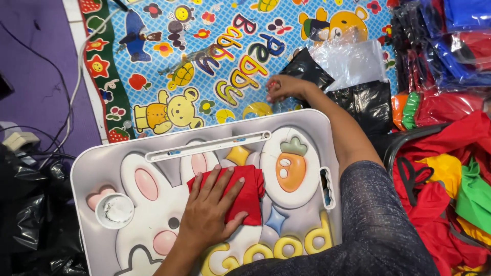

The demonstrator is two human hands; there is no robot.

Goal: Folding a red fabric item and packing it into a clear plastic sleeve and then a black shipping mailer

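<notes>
Head view showed the left hand [209,207] pressing flat, fingers spread, on a folded red cloth piece [244,193] atop the rabbit-printed grey lap tray [97,168], while the right hand [284,88], beyond that cloth, pinched a clear plastic bag [353,61]; bagging seemingly called for pulling it nearer.

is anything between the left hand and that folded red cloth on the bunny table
Nothing visible does: the left hand lies flat right on the red cloth, pressing it against the bunny table.
</notes>
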